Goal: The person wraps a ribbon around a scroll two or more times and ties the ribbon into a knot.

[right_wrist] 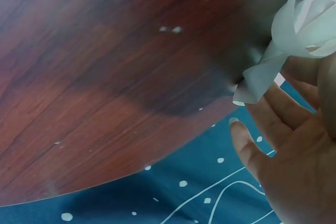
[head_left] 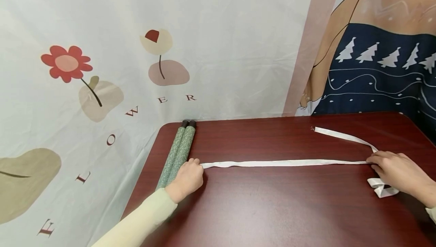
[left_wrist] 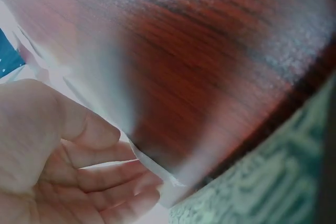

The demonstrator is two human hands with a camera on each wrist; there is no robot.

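A long white ribbon (head_left: 272, 163) stretches nearly straight across the table between my two hands. My left hand (head_left: 188, 177) pinches it near one end, beside two green patterned rolls (head_left: 182, 146) with black tips. In the left wrist view, the thumb and forefinger of the left hand (left_wrist: 79, 153) meet at the ribbon's edge. My right hand (head_left: 403, 173) pinches the ribbon at the table's right side. From there a loose tail runs back to the far edge, and a folded loop hangs under the palm. The right wrist view shows the curled ribbon (right_wrist: 265, 74) by the right hand (right_wrist: 294, 150).
The dark red wooden table (head_left: 259, 201) has rounded far corners. Behind it hangs a pale curtain (head_left: 238, 50) printed with flowers and letters. At the right is a dark blue cloth (head_left: 381, 76) with white trees.
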